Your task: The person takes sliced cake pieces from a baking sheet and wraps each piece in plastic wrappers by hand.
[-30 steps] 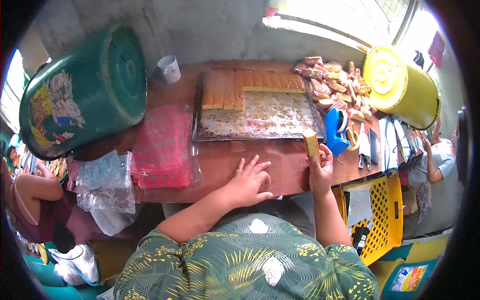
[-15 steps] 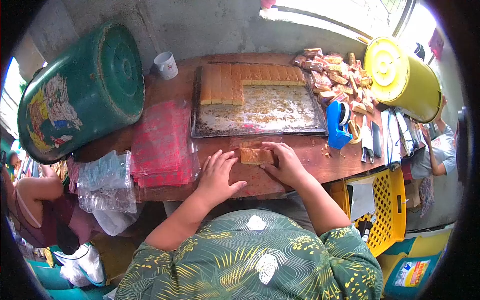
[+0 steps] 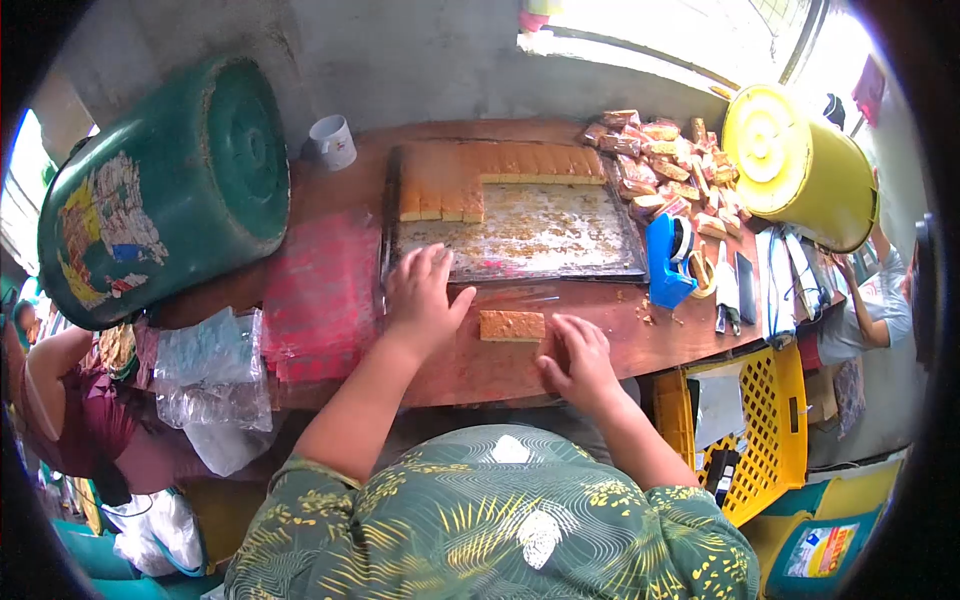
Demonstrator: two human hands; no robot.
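A browned slice of cake [image 3: 512, 325] lies on the wooden table in front of me, with what looks like clear plastic film [image 3: 515, 299] just beyond it. My left hand [image 3: 425, 298] is open and slightly blurred, fingers spread by the near left edge of the baking tray [image 3: 560, 235]. At the slice's right end, my right hand [image 3: 578, 358] has its fingers and thumb apart; whether a fingertip touches the slice I cannot tell. Rows of cut cake [image 3: 440, 185] fill the tray's left and far sides. Red printed plastic wrappers [image 3: 320, 295] are stacked left of my left hand.
Wrapped cake slices [image 3: 665, 165] are heaped at the back right, near a blue tape dispenser [image 3: 668, 265] and a yellow bucket [image 3: 800, 165]. A green bin [image 3: 165, 190] and white mug [image 3: 333, 142] stand left. A yellow crate [image 3: 770, 430] sits below right. Other people are at both sides.
My left hand has lifted from beside the slice and moved forward toward the tray. My right hand has drawn back off the top of the slice to its right end.
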